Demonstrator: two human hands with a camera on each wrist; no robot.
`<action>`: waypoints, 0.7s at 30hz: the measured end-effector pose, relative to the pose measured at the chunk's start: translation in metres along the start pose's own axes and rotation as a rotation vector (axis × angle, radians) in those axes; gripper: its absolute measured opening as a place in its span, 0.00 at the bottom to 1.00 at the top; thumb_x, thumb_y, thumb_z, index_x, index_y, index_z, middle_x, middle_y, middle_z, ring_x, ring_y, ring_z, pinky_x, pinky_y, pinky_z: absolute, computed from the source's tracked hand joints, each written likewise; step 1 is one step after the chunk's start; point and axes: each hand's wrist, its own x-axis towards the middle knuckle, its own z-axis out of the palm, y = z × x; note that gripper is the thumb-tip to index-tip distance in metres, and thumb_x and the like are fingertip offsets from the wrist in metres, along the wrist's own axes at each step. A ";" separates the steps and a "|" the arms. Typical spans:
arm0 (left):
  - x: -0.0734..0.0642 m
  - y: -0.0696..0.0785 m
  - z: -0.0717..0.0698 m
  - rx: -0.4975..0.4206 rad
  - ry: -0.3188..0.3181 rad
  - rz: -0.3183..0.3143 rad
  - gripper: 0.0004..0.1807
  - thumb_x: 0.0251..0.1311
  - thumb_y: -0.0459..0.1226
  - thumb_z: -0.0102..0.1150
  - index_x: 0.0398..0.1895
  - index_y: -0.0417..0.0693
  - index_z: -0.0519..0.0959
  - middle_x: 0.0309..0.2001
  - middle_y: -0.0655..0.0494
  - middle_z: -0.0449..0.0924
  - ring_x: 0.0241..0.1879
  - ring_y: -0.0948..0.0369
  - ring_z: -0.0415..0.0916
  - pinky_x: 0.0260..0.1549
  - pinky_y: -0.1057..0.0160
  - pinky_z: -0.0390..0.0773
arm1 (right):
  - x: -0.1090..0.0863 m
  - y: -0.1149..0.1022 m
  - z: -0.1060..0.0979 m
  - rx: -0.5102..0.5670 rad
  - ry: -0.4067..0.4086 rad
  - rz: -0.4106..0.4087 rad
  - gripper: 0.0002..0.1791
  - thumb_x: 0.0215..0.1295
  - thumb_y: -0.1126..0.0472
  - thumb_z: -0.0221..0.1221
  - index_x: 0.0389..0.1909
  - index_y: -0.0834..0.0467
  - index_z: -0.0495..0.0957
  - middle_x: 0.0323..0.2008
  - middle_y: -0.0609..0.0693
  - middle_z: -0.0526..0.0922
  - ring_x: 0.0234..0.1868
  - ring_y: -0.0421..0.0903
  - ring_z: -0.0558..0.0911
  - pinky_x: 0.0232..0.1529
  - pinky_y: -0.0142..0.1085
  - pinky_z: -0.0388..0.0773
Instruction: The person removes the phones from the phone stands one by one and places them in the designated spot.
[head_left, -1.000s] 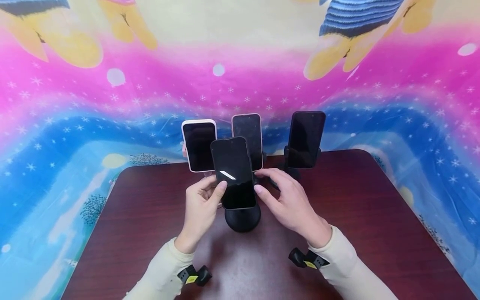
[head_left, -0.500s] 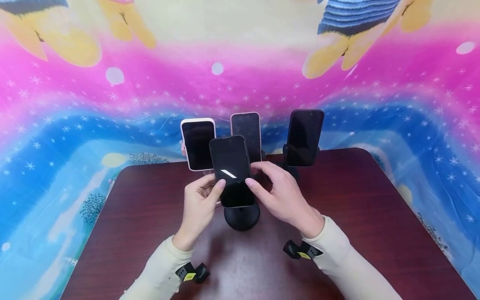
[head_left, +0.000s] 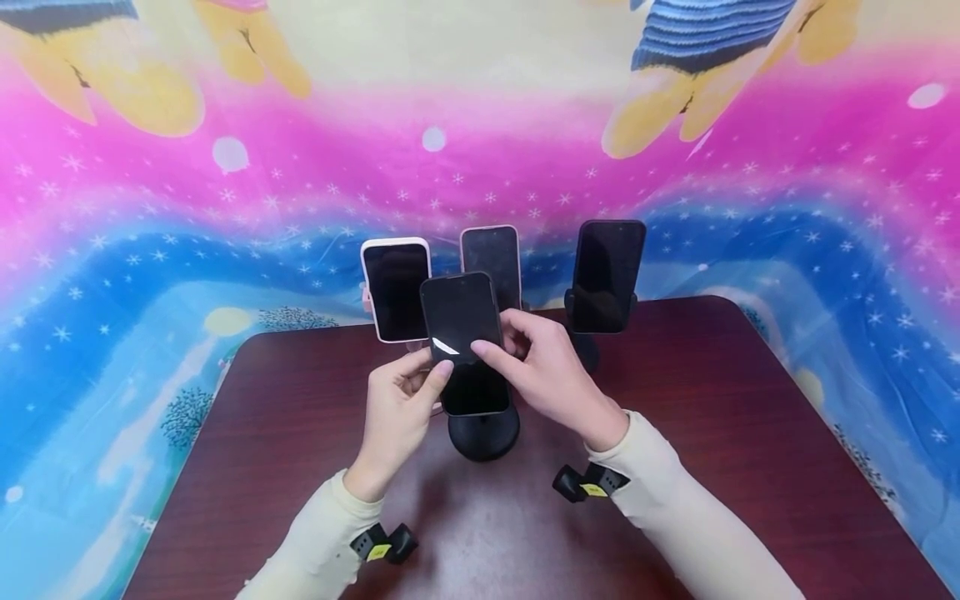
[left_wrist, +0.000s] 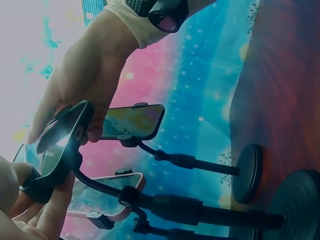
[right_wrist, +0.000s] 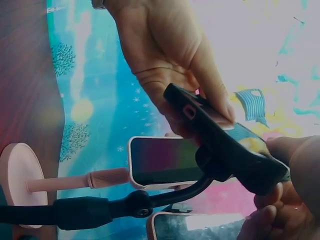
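A black smartphone (head_left: 459, 312) sits tilted in a black phone stand (head_left: 484, 440) at the table's middle. My left hand (head_left: 396, 421) holds its left edge, the thumb at the front and the fingers behind. On the other side my right hand (head_left: 551, 371) grips the right edge, its thumb lying over the screen. In the left wrist view the phone (left_wrist: 75, 132) rests in a clamp on a bent arm of the black stand (left_wrist: 220, 210). From the right wrist view, the phone's side (right_wrist: 210, 120) and my right fingers (right_wrist: 265, 215) behind it show.
Behind stand a white-framed phone (head_left: 397, 287), a pink-framed phone (head_left: 491, 250) partly covered by the front one, and a dark phone (head_left: 609, 275) at the right, all in stands. A pink stand base (right_wrist: 22, 175) shows too. A printed cloth (head_left: 525, 108) hangs behind the table (head_left: 285, 442).
My right hand has moved left and slightly up, from beside the phone's right edge onto it, its thumb now over the screen. The left hand has stayed nearly still.
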 end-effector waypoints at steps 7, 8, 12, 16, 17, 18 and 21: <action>0.001 0.001 -0.001 0.013 -0.040 0.019 0.15 0.65 0.29 0.63 0.54 0.33 0.82 0.48 0.36 0.86 0.36 0.70 0.86 0.33 0.66 0.87 | 0.002 0.008 -0.001 0.121 -0.022 -0.013 0.17 0.66 0.60 0.67 0.22 0.56 0.70 0.15 0.49 0.61 0.17 0.45 0.63 0.19 0.33 0.62; 0.001 0.002 -0.001 0.018 -0.044 0.025 0.16 0.65 0.29 0.63 0.55 0.34 0.82 0.48 0.37 0.86 0.36 0.70 0.87 0.33 0.66 0.87 | 0.002 0.009 -0.002 0.132 -0.023 -0.017 0.17 0.66 0.61 0.67 0.21 0.56 0.70 0.15 0.49 0.61 0.18 0.45 0.63 0.19 0.33 0.62; 0.001 0.004 0.000 0.052 -0.055 0.043 0.16 0.66 0.30 0.64 0.55 0.36 0.83 0.49 0.39 0.87 0.35 0.70 0.86 0.33 0.69 0.87 | 0.001 0.011 -0.002 0.161 -0.015 -0.019 0.18 0.66 0.62 0.67 0.21 0.58 0.70 0.15 0.50 0.62 0.17 0.44 0.63 0.19 0.33 0.61; 0.001 0.007 0.001 0.085 -0.057 0.037 0.15 0.65 0.32 0.64 0.55 0.38 0.84 0.47 0.40 0.87 0.32 0.69 0.85 0.29 0.69 0.86 | 0.000 0.013 -0.002 0.195 -0.009 -0.010 0.14 0.66 0.63 0.66 0.23 0.59 0.73 0.15 0.50 0.62 0.17 0.43 0.63 0.19 0.33 0.62; 0.001 0.007 0.001 0.091 -0.058 0.032 0.16 0.66 0.32 0.64 0.55 0.39 0.84 0.46 0.40 0.87 0.32 0.69 0.85 0.29 0.68 0.86 | 0.000 0.014 -0.002 0.207 -0.009 -0.010 0.13 0.66 0.64 0.66 0.25 0.59 0.74 0.16 0.49 0.62 0.17 0.43 0.63 0.19 0.33 0.62; 0.002 0.008 0.001 0.095 -0.060 0.027 0.16 0.66 0.33 0.64 0.55 0.39 0.84 0.46 0.40 0.87 0.32 0.68 0.85 0.29 0.67 0.87 | 0.000 0.016 -0.001 0.221 -0.010 -0.010 0.11 0.66 0.64 0.66 0.27 0.59 0.76 0.16 0.49 0.63 0.17 0.42 0.63 0.19 0.33 0.62; 0.002 0.010 0.002 0.111 -0.068 0.011 0.16 0.66 0.34 0.65 0.56 0.41 0.84 0.45 0.41 0.87 0.34 0.67 0.87 0.29 0.65 0.87 | -0.001 0.019 -0.001 0.270 -0.009 -0.014 0.03 0.67 0.65 0.64 0.34 0.61 0.80 0.17 0.49 0.65 0.18 0.42 0.64 0.19 0.33 0.64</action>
